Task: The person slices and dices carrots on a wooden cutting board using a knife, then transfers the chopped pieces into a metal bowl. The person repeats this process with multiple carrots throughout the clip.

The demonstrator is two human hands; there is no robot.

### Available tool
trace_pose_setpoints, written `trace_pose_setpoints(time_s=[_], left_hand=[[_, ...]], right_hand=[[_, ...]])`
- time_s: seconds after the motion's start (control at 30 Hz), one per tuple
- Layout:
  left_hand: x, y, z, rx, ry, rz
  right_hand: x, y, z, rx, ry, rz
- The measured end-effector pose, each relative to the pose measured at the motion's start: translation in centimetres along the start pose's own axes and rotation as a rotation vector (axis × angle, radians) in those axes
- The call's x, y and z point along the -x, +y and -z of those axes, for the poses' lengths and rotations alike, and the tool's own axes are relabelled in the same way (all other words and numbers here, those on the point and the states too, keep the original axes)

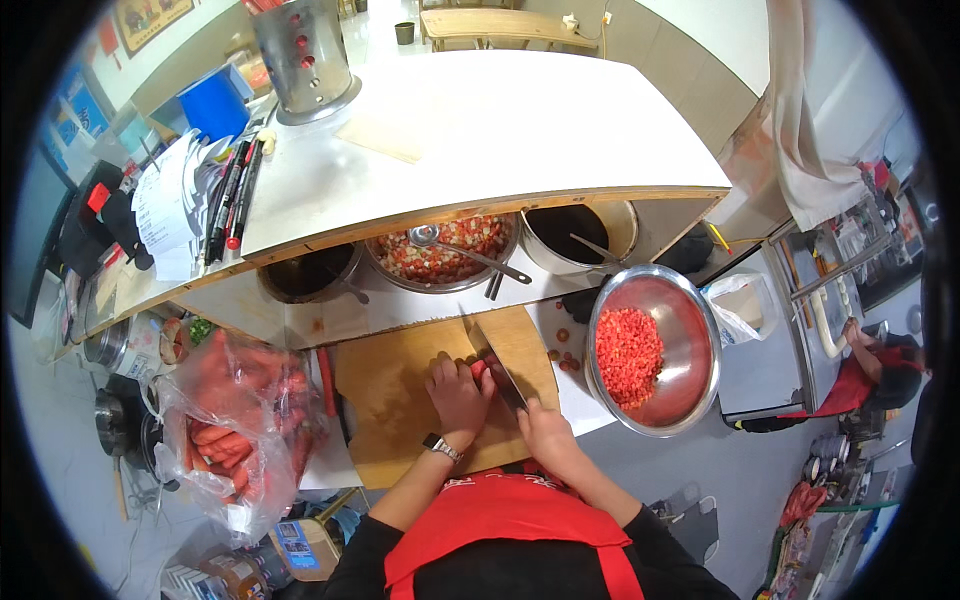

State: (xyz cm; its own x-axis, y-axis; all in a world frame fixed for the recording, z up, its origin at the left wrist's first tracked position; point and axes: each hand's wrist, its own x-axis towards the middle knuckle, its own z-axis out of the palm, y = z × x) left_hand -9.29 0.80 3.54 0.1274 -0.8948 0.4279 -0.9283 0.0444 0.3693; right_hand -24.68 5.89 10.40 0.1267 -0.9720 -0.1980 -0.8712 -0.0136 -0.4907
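Observation:
My left hand [459, 395], with a watch on its wrist, presses its curled fingers on a short piece of red-orange carrot [478, 368] on the wooden cutting board [397, 367]. In my right hand [551, 433] is the handle of a cleaver [504, 379]. Its blade stands close beside the carrot, to the right of my left fingers. A whole carrot [326, 381] lies along the board's left side. To the right, a steel bowl [691, 337] holds finely diced carrot [628, 358]. Several carrot ends [564, 352] lie between board and bowl.
A plastic bag of carrots [232, 442] sits at left. Under the raised counter [510, 135] stand a basin of diced food [450, 247], a pot of dark liquid [619, 217] and another dark pot [311, 274]. Another person's arm [862, 349] shows far right.

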Motion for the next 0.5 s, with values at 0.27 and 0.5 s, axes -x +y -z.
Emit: trace_pose_setpoints(time_s=[0.27, 0.5], left_hand=[[0.2, 0.4, -0.3, 0.047, -0.131, 0.127], [0.4, 0.2, -0.7, 0.047, -0.151, 0.130]], right_hand=[[3.3, -2.1, 2.6, 0.012, -0.103, -0.126], [3.6, -1.5, 3.4, -0.061, -0.174, -0.178]])
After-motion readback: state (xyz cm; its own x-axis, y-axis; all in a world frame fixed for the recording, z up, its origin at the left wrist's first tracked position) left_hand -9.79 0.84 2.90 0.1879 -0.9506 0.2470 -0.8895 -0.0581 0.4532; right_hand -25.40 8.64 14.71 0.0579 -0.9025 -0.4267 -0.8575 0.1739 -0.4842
